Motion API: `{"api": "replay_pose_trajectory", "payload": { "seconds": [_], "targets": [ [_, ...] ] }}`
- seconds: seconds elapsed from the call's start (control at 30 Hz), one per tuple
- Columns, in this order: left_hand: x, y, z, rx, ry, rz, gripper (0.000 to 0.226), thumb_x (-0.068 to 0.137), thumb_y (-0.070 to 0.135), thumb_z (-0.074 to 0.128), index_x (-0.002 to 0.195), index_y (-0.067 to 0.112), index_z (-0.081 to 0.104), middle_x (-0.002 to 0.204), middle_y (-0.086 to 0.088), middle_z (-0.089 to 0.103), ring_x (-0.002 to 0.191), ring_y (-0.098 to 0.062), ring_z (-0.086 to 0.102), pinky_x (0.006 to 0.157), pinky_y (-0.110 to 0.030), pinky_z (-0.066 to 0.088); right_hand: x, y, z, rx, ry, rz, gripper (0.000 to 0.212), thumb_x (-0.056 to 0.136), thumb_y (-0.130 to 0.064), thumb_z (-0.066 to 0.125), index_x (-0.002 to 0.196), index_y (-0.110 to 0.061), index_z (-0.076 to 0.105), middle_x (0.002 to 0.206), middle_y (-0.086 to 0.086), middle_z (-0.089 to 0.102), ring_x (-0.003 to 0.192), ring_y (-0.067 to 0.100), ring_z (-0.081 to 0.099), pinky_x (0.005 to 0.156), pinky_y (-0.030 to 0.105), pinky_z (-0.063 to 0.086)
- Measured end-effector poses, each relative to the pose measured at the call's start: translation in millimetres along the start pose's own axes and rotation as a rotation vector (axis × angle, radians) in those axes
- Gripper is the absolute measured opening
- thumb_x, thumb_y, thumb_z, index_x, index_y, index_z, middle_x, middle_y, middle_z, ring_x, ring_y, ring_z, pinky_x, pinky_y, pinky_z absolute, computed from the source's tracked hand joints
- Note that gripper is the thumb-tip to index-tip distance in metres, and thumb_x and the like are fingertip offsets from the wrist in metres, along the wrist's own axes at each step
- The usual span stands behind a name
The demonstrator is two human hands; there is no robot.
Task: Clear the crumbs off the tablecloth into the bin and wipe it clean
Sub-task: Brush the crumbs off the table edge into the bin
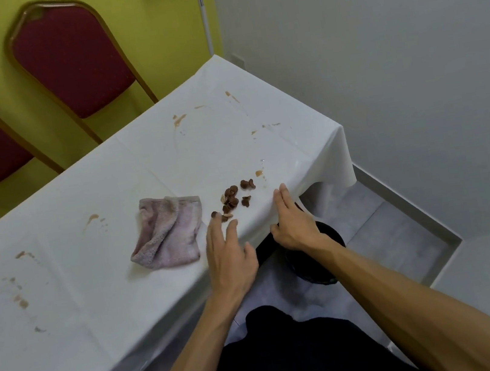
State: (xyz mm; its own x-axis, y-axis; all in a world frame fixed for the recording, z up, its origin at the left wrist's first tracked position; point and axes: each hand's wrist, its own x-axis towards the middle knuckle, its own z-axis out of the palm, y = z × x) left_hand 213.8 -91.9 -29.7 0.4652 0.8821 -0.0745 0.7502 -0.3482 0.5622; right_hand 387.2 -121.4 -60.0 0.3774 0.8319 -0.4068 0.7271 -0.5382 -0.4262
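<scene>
Head view only. Tablecloth (110, 186), white, covers a long table running from lower left to upper right of frame; brown smears scattered over it, at upper centre, at mid-left and along the left edge.

Crumbs (233, 198): a loose cluster of small brown pieces, centre of frame, close to the cloth's near edge. One or two pieces lie apart at the cluster's lower left, just beside the left fingertips.

Rag (168, 231): pinkish-grey, crumpled, lying flat on the cloth just left of the crumbs, not touching either hand.

Left hand (229, 257): palm down on the cloth near its edge, fingers extended and slightly spread, holding nothing. Fingertips reach the lower-left pieces of the cluster.

Right hand (293, 222): at the table edge, right of the crumbs, fingers straight and together, thumb apart below. Hand set on its side against the cloth's edge; nothing seen in it.

Bin (330, 236): dark, round, on the floor below the table edge, right of centre, mostly hidden by the right hand and forearm.

Two red chairs (69, 59) with gold frames stand upper left, beyond the table, against a yellow-green wall.
</scene>
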Motion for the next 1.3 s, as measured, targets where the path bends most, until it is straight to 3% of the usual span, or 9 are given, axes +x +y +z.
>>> {"api": "replay_pose_trajectory", "payload": {
  "seconds": [0.2,0.3,0.43,0.6,0.73,0.87,1.07,1.2,1.3],
  "targets": [
    [9.5,29.0,43.9,-0.084,-0.215,0.03,0.046,0.09,0.014,0.055,0.136,0.011,0.05,0.142,-0.008,0.047,0.133,-0.023,0.04,0.112,-0.032,0.031,-21.0,35.1,4.3,0.099,0.008,-0.009,0.072,0.093,-0.027,0.054,0.154,-0.013,0.017,0.166,0.003,-0.001,0.122,0.034,0.054,0.086,0.047,0.056],
    [14.5,38.8,70.3,-0.032,-0.353,0.027,0.045,0.09,0.016,0.056,0.134,0.013,0.052,0.135,-0.008,0.053,0.126,-0.022,0.045,0.103,-0.025,0.031,-39.9,73.0,22.3,0.115,-0.05,0.1,0.073,0.095,-0.028,0.053,0.156,-0.014,0.015,0.167,0.004,0.0,0.135,0.033,0.044,0.1,0.045,0.05],
    [22.2,50.2,109.3,0.055,-0.573,-0.005,0.05,0.09,0.019,0.056,0.139,0.01,0.049,0.139,-0.015,0.053,0.129,-0.03,0.048,0.108,-0.041,0.04,-63.8,130.3,43.3,0.135,-0.172,0.252,0.071,0.096,-0.023,0.051,0.157,-0.012,0.017,0.166,0.007,0.011,0.143,0.033,0.035,0.11,0.044,0.04],
    [28.2,58.7,158.7,0.123,-0.749,-0.105,0.051,0.091,0.018,0.056,0.14,0.007,0.048,0.137,-0.019,0.055,0.125,-0.036,0.052,0.104,-0.042,0.044,-78.8,194.6,65.2,0.181,-0.208,0.378,0.058,0.091,-0.023,0.052,0.146,-0.012,0.037,0.142,0.015,0.05,0.119,0.036,0.055,0.097,0.045,0.05],
    [25.0,51.6,216.8,0.111,-0.8,-0.215,0.049,0.09,0.015,0.058,0.138,0.01,0.051,0.125,-0.019,0.063,0.114,-0.035,0.059,0.094,-0.036,0.049,-68.3,236.7,102.9,0.236,-0.269,0.479,0.051,0.095,-0.033,0.052,0.14,-0.011,0.041,0.136,0.018,0.054,0.116,0.038,0.055,0.096,0.046,0.05],
    [22.0,27.7,287.4,0.069,-0.833,-0.305,0.043,0.088,0.018,0.057,0.132,0.021,0.055,0.096,-0.004,0.066,0.083,-0.022,0.063,0.081,-0.034,0.053,-38.0,275.9,157.4,0.299,-0.257,0.572,0.051,0.099,-0.034,0.046,0.142,-0.008,0.038,0.141,0.019,0.05,0.122,0.039,0.052,0.1,0.047,0.046],
    [35.5,-37.9,392.4,0.069,-0.787,-0.385,0.053,0.089,0.021,0.053,0.14,0.031,0.043,0.133,-0.011,0.054,0.113,-0.035,0.056,0.099,-0.056,0.046,20.0,330.5,244.4,0.398,-0.206,0.625,0.052,0.101,-0.034,0.04,0.15,-0.019,0.029,0.139,0.02,0.049,0.122,0.039,0.051,0.101,0.05,0.046],
    [51.8,-88.8,451.8,0.062,-0.715,-0.363,0.06,0.091,0.014,0.054,0.147,0.028,0.037,0.134,-0.017,0.051,0.111,-0.034,0.056,0.086,-0.035,0.047,59.5,366.9,291.1,0.467,-0.108,0.657,0.054,0.102,-0.036,0.039,0.153,-0.026,0.025,0.131,0.025,0.051,0.119,0.044,0.05,0.101,0.049,0.043],
    [66.5,-122.2,488.5,0.022,-0.69,-0.369,0.062,0.093,0.017,0.051,0.151,0.029,0.031,0.139,-0.015,0.048,0.115,-0.031,0.054,0.09,-0.032,0.046,88.0,391.8,321.3,0.468,-0.126,0.655,0.056,0.103,-0.039,0.037,0.156,-0.027,0.02,0.137,0.026,0.046,0.124,0.046,0.047,0.107,0.05,0.041]
  ]
}}
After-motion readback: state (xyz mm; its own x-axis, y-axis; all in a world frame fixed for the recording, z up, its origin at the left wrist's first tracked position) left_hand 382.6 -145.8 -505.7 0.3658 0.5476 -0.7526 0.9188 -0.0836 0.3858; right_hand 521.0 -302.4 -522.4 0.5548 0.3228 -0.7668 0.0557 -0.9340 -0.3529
